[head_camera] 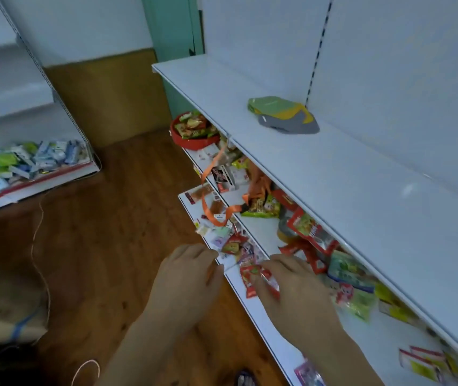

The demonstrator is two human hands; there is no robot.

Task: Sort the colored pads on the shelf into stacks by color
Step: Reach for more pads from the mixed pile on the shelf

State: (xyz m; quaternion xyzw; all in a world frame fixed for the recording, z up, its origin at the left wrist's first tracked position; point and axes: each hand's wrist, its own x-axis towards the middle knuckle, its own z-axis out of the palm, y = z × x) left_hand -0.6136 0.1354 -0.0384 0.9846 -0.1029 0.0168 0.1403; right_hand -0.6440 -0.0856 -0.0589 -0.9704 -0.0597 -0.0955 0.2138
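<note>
Two bare hands are reaching in from the bottom edge toward a set of white metal shelves. Starting at far left, a separate low white shelf (41, 176) is holding a jumble of small blue, green and white packets (24, 160). A thin pale cord (37, 232) is trailing across the brown wooden floor (105, 218).

Moving rightward, the left hand (187, 277) is hovering at the front lip of the lower white shelf (252, 305), fingers loosely curled and holding nothing. Just beside it, the right hand (291, 285) is lying over a small red snack packet (252, 277), fingertips touching it; I cannot tell whether the fingers are actually pinching it. Farther back, a round red bowl of snack packets (193, 132) is sitting at the shelf's far end, and an orange ribbon strap (213, 190) is looping down over the shelf edges. More red and green snack bags (311, 232) are lying scattered along the lower shelf.

Higher and to the right, the upper white shelf (361, 190) is carrying the colored pads, unsorted and overlapping in one loose pile near the back wall: a flat green pad (268, 103) on top, a yellow pad (291, 114) beneath it, and a grey pad (291, 126) nearest the front. The pile's long axis is running diagonally, from upper left to lower right, with the grey pad's pointed end aiming right. Both hands are well apart from the pile.
</note>
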